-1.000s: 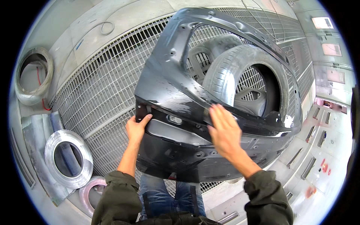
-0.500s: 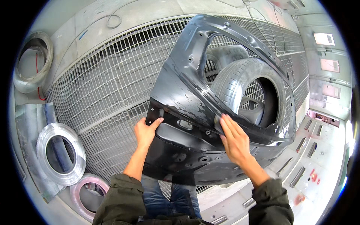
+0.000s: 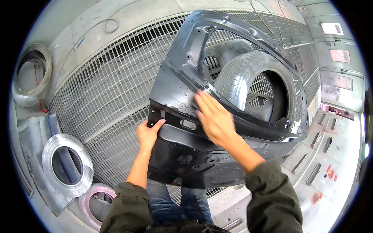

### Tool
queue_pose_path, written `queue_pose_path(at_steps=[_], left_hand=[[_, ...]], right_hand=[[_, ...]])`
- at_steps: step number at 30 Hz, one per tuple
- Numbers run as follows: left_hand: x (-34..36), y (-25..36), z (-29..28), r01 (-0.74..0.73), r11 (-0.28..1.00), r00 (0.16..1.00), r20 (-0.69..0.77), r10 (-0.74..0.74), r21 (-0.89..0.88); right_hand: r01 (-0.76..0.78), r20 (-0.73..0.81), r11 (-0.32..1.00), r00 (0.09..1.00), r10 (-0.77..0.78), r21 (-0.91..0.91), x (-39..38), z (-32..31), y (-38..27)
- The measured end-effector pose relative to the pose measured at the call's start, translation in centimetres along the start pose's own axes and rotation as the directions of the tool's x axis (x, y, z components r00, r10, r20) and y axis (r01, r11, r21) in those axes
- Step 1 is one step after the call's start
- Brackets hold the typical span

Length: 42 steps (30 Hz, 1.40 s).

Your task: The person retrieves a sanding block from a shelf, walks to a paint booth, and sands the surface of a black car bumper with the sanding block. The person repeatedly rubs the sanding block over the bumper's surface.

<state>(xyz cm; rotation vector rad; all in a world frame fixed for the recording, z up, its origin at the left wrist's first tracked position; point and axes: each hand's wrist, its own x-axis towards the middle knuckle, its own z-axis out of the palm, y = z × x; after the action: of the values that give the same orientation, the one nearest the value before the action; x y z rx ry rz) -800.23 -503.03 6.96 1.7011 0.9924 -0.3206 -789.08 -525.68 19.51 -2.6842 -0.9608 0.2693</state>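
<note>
A black car tailgate [image 3: 175,89] lies tilted in front of me, its inner side with holes and a large window opening turned up. Wet streaks and droplets shine on its surface. My left hand [image 3: 147,134] grips the panel's left edge, thumb on top and fingers partly hidden behind it. My right hand [image 3: 215,120] is pressed fairly flat on the wet strip below the window opening, slightly blurred. A thin greyish pad seems to lie under its fingertips, mostly hidden by them. Through the window opening a tire [image 3: 241,77] shows beneath the panel.
Metal grating [image 3: 112,73] covers the floor under the panel. At left lie a wheel-like ring [image 3: 68,186], a pinkish ring [image 3: 87,202] and another tire [image 3: 23,97]. A hose [image 3: 110,25] curls on the far floor. A pale wall with slotted fittings [image 3: 312,174] rises at right.
My right hand has slid left and up along the strip below the window opening. My left hand keeps its hold on the panel edge. The view has shifted slightly.
</note>
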Motion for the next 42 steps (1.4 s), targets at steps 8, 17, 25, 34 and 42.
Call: queue_pose_path(at_steps=[8, 17, 25, 34, 42], left_hand=[[-0.3, 0.2, 0.0, -0.019, 1.000, 1.000, -0.006, 0.019, 0.009], [-0.2, -0.3, 0.2, -0.055, 0.998, 0.998, 0.004, 0.055, -0.044], [-0.5, -0.5, -0.3, -0.039, 0.999, 0.997, 0.069, 0.041, -0.033], [-0.7, -0.6, 0.4, -0.008, 0.998, 0.999, -0.042, 0.010, 0.056], [-0.5, -0.9, 0.3, -0.016, 0.992, 0.999, -0.033, 0.020, 0.123]], right_hand=[[-0.703, -0.175, 0.577, 0.561, 0.809, 0.416, -12.1, -11.2, 6.7], [-0.107, 0.330, -0.332, 0.578, 0.746, 0.937, -6.9, -7.6, 7.0], [-0.206, 0.257, 0.895, 0.961, 0.107, 0.395, -7.3, -8.9, 4.9], [0.156, 0.093, 0.964, 0.979, -0.179, 0.217, 4.0, 0.1, 2.2], [0.129, 0.085, 0.990, 0.987, -0.134, 0.058, 15.3, 5.0, 1.0]])
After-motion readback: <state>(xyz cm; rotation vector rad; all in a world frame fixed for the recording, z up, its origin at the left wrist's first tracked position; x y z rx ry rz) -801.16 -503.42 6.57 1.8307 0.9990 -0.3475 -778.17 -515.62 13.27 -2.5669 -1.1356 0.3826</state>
